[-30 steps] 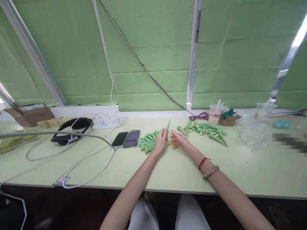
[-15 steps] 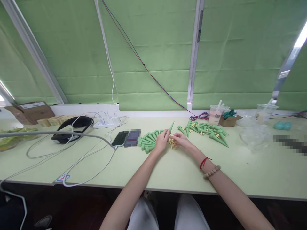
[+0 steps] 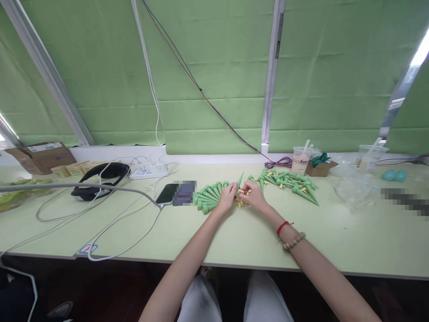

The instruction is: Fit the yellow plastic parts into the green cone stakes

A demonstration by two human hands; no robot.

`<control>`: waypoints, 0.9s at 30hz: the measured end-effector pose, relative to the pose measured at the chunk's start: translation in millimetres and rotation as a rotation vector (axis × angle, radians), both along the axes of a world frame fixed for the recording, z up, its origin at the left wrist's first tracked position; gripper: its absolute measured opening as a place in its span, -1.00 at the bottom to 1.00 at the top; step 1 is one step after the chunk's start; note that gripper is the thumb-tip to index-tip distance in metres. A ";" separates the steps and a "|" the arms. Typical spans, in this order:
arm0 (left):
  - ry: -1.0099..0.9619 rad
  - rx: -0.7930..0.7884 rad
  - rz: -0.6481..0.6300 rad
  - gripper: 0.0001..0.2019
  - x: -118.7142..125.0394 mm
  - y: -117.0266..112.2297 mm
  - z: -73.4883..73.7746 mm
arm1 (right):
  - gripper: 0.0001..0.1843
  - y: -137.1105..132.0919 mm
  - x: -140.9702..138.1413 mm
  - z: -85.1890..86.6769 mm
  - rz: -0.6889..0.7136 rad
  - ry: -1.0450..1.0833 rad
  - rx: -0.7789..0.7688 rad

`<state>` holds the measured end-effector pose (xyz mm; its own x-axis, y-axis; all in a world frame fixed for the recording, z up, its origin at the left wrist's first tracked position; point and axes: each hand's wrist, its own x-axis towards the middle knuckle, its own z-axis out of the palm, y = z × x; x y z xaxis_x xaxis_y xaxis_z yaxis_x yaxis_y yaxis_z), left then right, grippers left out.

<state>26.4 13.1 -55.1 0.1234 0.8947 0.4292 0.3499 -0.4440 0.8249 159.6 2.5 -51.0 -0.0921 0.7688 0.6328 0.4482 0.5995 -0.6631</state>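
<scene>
My left hand [image 3: 228, 197] is closed around a green plastic spike [image 3: 240, 179], whose pointed tip sticks up past the fingers. Close beside it, my right hand [image 3: 254, 195] pinches a small yellow plastic piece [image 3: 248, 192] near the spike. Below the fingers lies a little pile of similar yellow pieces [image 3: 241, 205]. To the left, several green spikes [image 3: 208, 197] are laid out in a fan, partly hidden by my left hand. A loose heap of green spikes [image 3: 295, 182] with yellow pieces among them lies to the right.
Two phones [image 3: 167, 194] lie left of the fan. Farther left are a black headset-like device [image 3: 114, 172], white cables and a power strip [image 3: 149, 171]. At the back right stand a drink cup [image 3: 300, 161], a small cardboard box [image 3: 320, 169] and clear plastic bags [image 3: 355, 190].
My right hand has turned and shifted slightly, and the yellow piece in its fingers shows more plainly. My left hand keeps the spike in nearly the same place.
</scene>
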 end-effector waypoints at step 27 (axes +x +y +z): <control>0.116 0.003 0.067 -0.61 -5.2 2.8 -1.3 | -0.91 -3.8 -9.8 -4.0 -0.009 0.160 -0.188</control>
